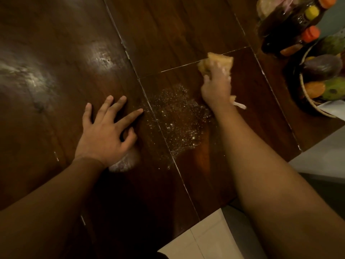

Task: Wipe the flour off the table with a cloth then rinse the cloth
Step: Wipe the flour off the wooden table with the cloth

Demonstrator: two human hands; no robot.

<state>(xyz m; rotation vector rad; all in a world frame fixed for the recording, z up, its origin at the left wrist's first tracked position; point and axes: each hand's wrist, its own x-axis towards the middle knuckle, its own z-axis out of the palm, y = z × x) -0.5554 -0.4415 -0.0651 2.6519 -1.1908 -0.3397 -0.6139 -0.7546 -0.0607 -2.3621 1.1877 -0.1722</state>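
Note:
A patch of white flour specks lies on the dark wooden table, between my two hands. My right hand grips a yellow cloth and presses it on the table just beyond the flour; a tail of the cloth sticks out under my wrist. My left hand rests on the table left of the flour, fingers spread and straight. A whitish smear shows under my left wrist.
A basket of fruit and bottles with orange and yellow caps stand at the far right of the table. Pale smears mark the table's left side. The table's near edge drops to pale floor tiles.

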